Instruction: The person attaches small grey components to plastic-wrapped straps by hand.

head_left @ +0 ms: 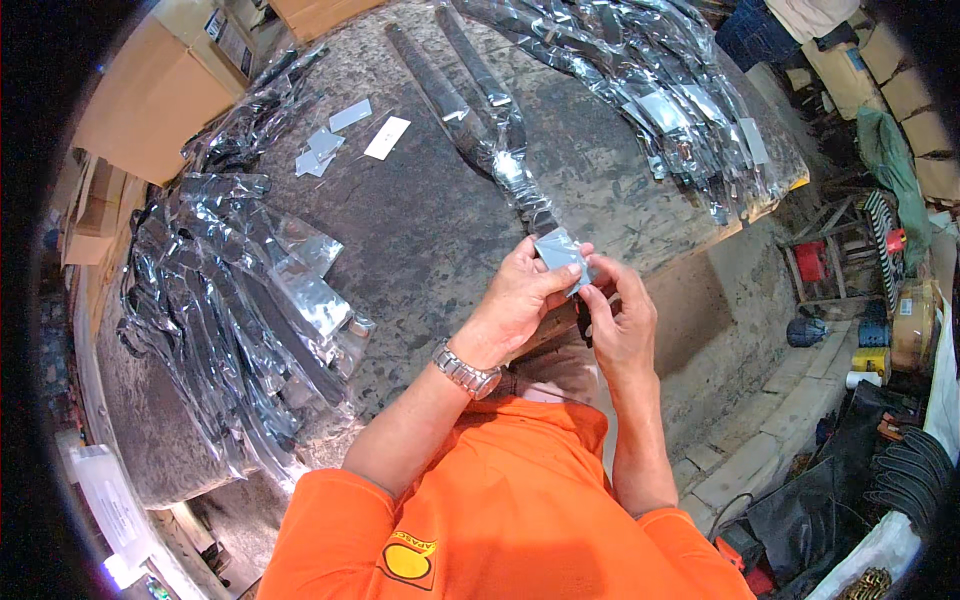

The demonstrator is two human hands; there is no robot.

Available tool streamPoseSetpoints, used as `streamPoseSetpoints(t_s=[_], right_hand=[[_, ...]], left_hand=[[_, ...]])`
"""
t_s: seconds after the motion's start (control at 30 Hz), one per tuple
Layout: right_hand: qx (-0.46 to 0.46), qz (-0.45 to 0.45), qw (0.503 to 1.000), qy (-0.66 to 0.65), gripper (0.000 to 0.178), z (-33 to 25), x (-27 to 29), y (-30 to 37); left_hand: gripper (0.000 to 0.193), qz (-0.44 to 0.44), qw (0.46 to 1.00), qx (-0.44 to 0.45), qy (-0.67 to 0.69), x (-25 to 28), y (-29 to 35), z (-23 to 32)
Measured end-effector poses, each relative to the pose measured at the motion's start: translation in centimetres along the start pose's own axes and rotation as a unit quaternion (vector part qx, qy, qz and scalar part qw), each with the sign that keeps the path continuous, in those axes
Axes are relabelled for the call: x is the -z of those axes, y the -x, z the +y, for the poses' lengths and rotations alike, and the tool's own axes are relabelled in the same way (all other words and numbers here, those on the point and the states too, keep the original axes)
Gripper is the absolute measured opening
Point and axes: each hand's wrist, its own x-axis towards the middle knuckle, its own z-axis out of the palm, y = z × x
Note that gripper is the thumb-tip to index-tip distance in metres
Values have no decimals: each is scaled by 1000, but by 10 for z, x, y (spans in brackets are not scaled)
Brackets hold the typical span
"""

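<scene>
A long black strap in clear plastic wrapping [505, 165] lies over the table toward me, forked at its far end. At its near end, by the table's edge, is a small grey card [556, 250]. My left hand [512, 305] pinches this card between thumb and fingers. Against the card's right side, my right hand [622, 318] has its thumb and fingertips closed together. Whatever those fingertips grip is too small to make out. A short dark end of the strap hangs below, between the hands.
Several plastic-wrapped black straps are heaped on the left [230, 300] of the dark table [420, 260], and another pile [650, 90] lies at the far right. Loose grey cards [320, 150] and a white card [387, 138] rest near a cardboard box [160, 90]. A metal-framed stand [825, 250] is at right.
</scene>
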Motion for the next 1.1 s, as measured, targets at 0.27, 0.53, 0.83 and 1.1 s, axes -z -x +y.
streamPoseSetpoints(t_s=[0.27,0.53,0.83,1.1], right_hand=[[-22,12,998,-60,14,6,-3,5],[-146,12,957,-251,22,3,-8,8],[-193,9,922,-335,28,5,-5,4],[-154,12,946,-286,13,18,-3,-1]], left_hand=[[31,21,999,-10,23,0,-2,8],[37,22,995,-68,68,-2,-3,0],[42,-24,989,-51,134,4,2,-8],[33,-5,1000,13,28,-5,9,-4]])
